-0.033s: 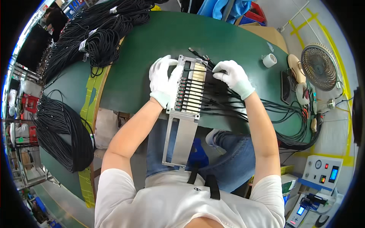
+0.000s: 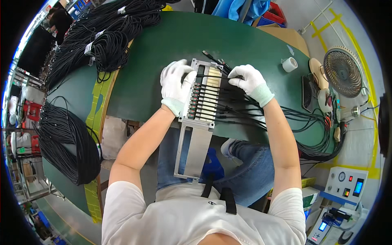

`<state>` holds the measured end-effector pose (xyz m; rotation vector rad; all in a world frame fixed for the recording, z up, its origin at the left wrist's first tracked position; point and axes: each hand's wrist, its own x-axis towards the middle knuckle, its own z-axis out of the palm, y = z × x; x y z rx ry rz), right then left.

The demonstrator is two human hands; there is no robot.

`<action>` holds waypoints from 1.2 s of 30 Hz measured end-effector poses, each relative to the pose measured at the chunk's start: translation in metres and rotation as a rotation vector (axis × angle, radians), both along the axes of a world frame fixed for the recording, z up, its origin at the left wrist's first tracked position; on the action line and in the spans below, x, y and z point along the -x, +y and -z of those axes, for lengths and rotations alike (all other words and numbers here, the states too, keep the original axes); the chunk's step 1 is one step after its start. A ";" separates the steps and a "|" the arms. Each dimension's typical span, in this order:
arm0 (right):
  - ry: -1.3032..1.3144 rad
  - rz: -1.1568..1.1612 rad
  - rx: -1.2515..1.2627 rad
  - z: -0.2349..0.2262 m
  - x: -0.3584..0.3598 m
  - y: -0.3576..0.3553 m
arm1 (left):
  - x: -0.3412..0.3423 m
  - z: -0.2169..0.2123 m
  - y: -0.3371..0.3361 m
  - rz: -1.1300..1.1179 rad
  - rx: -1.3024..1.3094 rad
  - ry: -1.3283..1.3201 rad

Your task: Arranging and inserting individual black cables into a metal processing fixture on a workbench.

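Note:
A silver metal fixture (image 2: 199, 151) reaches from the green table over its front edge toward my lap. Several black cables with plugs lie side by side across its pale ribbed strip (image 2: 213, 81), their ends in a row on the left. At the fixture's upper left edge, my left hand (image 2: 176, 82), white-gloved, has its thumb and index finger brought together beside the end of the topmost cable (image 2: 210, 76). What sits between those fingertips is hidden. To the right, my gloved right hand (image 2: 251, 82) pinches that same cable, which spans the fixture.
Large bundles of black cable (image 2: 69, 143) lie at the left. More cables (image 2: 302, 116) trail right across the green table (image 2: 175, 36). A tape roll (image 2: 289, 65), a fan (image 2: 344, 71) and a gauge box (image 2: 345, 185) stand on the right.
The index finger of my left hand has curled slightly closer to its thumb. My right hand, the fixture and the cables look the same.

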<state>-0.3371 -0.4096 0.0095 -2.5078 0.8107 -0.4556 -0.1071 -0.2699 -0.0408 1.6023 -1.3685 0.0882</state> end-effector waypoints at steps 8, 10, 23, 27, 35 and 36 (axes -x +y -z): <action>-0.182 -0.171 0.140 -0.003 -0.040 0.043 | 0.008 -0.016 0.006 0.310 0.088 -0.042; -0.213 -0.134 0.140 -0.008 -0.045 0.053 | 0.002 -0.008 0.005 0.268 0.122 -0.011; -0.109 -0.042 0.368 0.008 -0.026 0.032 | -0.003 0.005 0.003 -0.011 -0.109 -0.035; -0.041 0.002 0.189 0.007 -0.019 0.026 | -0.008 0.011 -0.001 -0.020 -0.130 0.030; -0.047 -0.011 -0.016 0.005 -0.018 0.019 | -0.012 0.015 -0.002 0.004 -0.117 0.004; -0.008 -0.008 -0.019 0.006 -0.019 0.018 | -0.012 0.016 -0.002 0.004 -0.118 0.004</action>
